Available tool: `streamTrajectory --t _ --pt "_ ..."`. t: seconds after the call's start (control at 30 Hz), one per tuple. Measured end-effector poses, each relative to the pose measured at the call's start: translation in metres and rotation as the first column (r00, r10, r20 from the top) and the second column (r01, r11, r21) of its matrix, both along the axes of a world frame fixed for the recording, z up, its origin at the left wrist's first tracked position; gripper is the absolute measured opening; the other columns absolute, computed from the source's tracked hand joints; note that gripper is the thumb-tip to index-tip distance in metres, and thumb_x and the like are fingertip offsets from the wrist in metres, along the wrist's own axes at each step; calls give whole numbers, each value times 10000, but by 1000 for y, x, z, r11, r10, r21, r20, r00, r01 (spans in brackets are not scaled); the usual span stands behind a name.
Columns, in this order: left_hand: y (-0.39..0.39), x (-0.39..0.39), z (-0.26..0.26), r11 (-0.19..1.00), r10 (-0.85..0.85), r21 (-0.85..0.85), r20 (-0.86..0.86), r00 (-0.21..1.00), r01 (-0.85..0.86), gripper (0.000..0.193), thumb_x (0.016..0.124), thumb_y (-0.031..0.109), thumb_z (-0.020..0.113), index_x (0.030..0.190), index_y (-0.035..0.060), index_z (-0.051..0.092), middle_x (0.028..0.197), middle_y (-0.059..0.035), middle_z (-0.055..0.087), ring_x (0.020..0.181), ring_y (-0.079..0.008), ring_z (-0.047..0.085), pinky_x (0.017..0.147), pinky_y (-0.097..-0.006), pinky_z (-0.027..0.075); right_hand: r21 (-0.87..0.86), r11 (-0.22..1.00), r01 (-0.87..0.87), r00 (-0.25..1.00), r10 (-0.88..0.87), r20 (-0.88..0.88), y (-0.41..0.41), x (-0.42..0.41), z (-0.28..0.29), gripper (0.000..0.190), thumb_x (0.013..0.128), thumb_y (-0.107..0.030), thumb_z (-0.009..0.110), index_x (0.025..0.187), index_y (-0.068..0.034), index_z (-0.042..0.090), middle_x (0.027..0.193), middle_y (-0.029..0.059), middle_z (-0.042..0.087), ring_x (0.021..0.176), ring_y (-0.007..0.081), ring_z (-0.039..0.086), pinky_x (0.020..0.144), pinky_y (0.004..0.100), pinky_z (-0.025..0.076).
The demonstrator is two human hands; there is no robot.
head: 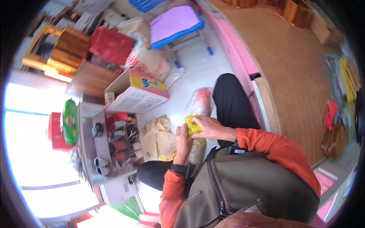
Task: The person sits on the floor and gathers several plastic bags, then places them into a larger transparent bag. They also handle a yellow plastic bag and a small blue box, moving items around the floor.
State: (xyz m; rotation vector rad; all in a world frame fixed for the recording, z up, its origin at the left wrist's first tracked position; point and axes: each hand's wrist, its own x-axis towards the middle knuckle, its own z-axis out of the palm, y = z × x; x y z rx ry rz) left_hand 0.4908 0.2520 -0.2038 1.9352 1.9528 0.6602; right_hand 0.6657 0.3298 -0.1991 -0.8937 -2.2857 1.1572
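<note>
A crumpled bright yellow piece (193, 127), perhaps thin plastic or paper, is held between my two hands in front of my lap. My right hand (210, 128) curls its thumb and fingers around it from the right. Against its left side press the fingers of my left hand (183, 140), whose wrist wears a black band. Just beyond the hands lies a clear plastic bag (198, 102) with pinkish-red contents. Nearer my body is another clear plastic wrapping (197, 149) with yellowish contents, partly hidden by my left hand.
Tan crumpled paper (158, 138) lies on the floor at left, beside a shoe rack (98, 142). An open cardboard carton (139, 92), a stuffed white bag (149, 61) and a blue folding chair (176, 27) stand beyond. A mat-covered bed platform (288, 74) runs along the right.
</note>
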Motion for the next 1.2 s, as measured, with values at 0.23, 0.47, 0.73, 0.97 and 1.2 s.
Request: streamTrajectory --t 0.23,0.47,0.73,0.97,1.2 --pt "-11 -15 13 1000 18 11 83 996 -19 396 737 -55 569 1125 26 576 1040 -200 619 1003 -405 565 863 -456 469 116 986 -116 993 112 44 -9 -10 2 654 743 -342 771 1261 -58 493 1188 169 508 1053 376 597 885 466 504" --pt "-18 -45 26 990 -123 -54 156 980 133 258 715 -33 582 971 -2 597 957 -210 619 960 -409 580 839 -448 474 177 959 -221 971 234 -56 -13 -16 2 615 805 -288 730 1326 -81 476 1209 151 513 1157 342 525 953 427 458" --pt "-12 -72 57 870 -53 -352 629 775 345 518 812 -41 596 1270 70 379 993 -100 646 927 -169 591 826 -300 457 134 941 -311 926 332 -182 -6 -23 8 550 849 -335 703 1295 -76 511 1159 131 522 1084 330 557 899 410 467" --pt "-17 -74 57 767 166 -537 693 701 350 495 792 49 645 1241 61 438 1021 -80 583 971 -138 536 831 -254 424 122 936 -329 889 351 -294 -2 -33 -6 384 927 -295 625 1235 -78 553 1120 139 537 1050 339 567 882 395 466" --pt "-31 -51 23 908 131 -415 402 906 53 474 707 66 725 1121 45 496 940 -96 582 927 -186 579 785 -336 489 -11 959 -283 929 271 -252 1 -45 -34 285 952 -275 578 1005 3 552 955 182 555 906 379 570 783 413 457"
